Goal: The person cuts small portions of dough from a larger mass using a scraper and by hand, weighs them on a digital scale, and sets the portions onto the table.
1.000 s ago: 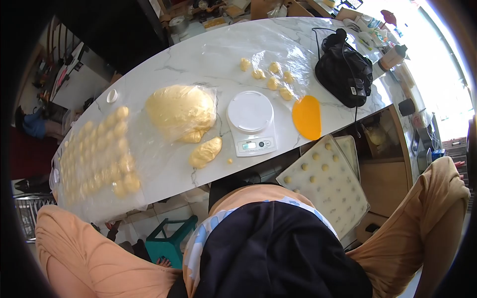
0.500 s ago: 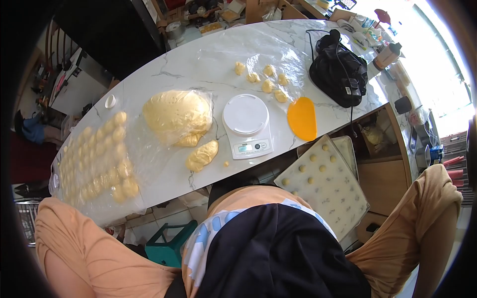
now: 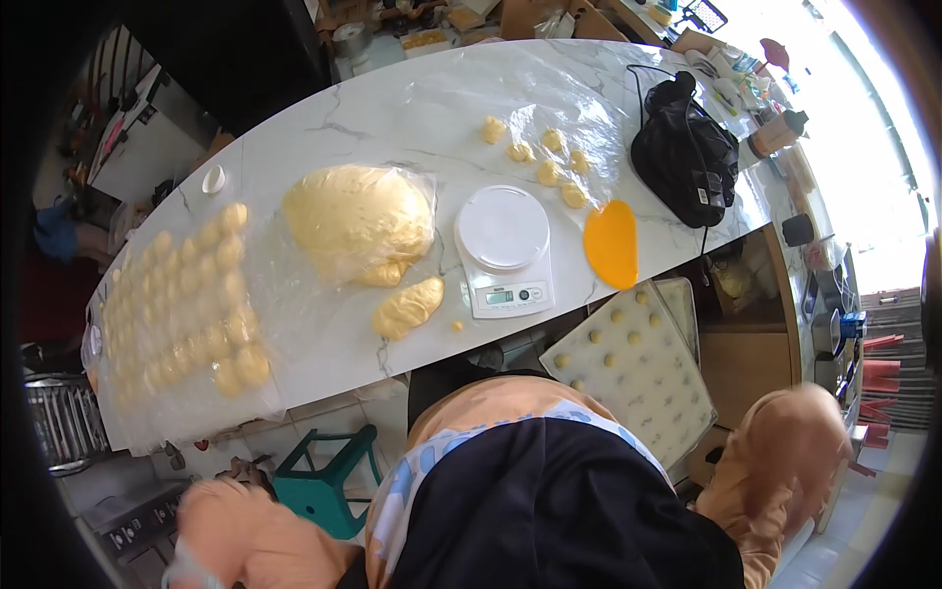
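Neither of my hands shows; only my bent arms in orange sleeves come in from the sides, the left sleeve and the right sleeve, both smeared by motion. Before me on the marble-patterned table lies a big mass of yellow dough under clear plastic. A smaller dough piece lies in front of it, with a tiny crumb of dough beside it. A white digital scale stands in the middle with a bare pan. To its right lies an orange dough scraper.
Rows of dough balls lie under plastic on the left. Several dough pieces rest on plastic film behind the scale. A black bag sits at the right. Below are a tray with dough rounds and a green stool.
Both arms have drawn inward and the left one also downward, with blur. The view has shifted slightly, so the table items appear a little further right. Nothing on the table has moved.
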`<move>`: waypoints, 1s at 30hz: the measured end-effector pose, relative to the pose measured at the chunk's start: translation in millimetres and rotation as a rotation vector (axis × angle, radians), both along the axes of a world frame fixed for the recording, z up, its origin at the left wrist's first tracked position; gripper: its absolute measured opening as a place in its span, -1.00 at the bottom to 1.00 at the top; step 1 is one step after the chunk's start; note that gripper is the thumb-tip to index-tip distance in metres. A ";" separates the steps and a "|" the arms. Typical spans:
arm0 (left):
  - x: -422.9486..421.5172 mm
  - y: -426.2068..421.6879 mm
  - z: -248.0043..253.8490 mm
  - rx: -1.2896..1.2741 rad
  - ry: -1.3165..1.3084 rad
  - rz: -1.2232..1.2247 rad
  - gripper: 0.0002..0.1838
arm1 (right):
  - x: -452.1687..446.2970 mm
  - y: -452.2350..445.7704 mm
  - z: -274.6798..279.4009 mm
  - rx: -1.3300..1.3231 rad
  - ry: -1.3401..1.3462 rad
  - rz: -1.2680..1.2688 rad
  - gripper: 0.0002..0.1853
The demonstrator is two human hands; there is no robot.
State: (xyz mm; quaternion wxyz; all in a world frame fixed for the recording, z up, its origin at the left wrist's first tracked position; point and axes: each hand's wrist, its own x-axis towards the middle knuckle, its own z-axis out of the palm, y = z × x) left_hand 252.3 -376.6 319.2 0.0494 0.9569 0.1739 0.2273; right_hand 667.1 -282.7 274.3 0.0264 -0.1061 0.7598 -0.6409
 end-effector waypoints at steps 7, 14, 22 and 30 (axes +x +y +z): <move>-33.0 -35.1 -274.1 -1.339 -0.113 0.766 -0.58 | 24.8 -30.2 -175.6 -0.019 -0.861 -0.860 -0.72; -7.7 -73.5 -323.2 -1.426 -0.450 0.768 -0.91 | 32.8 -56.6 -260.7 -0.188 -0.793 -0.661 -0.71; -17.9 -57.0 -329.4 -0.760 0.170 1.093 -0.97 | 19.5 -51.5 -226.5 -0.223 -0.731 -0.637 -0.75; -35.6 -21.2 -337.8 -1.506 0.211 0.782 -0.85 | 27.5 -76.4 -224.2 -0.178 -0.827 -0.696 -0.75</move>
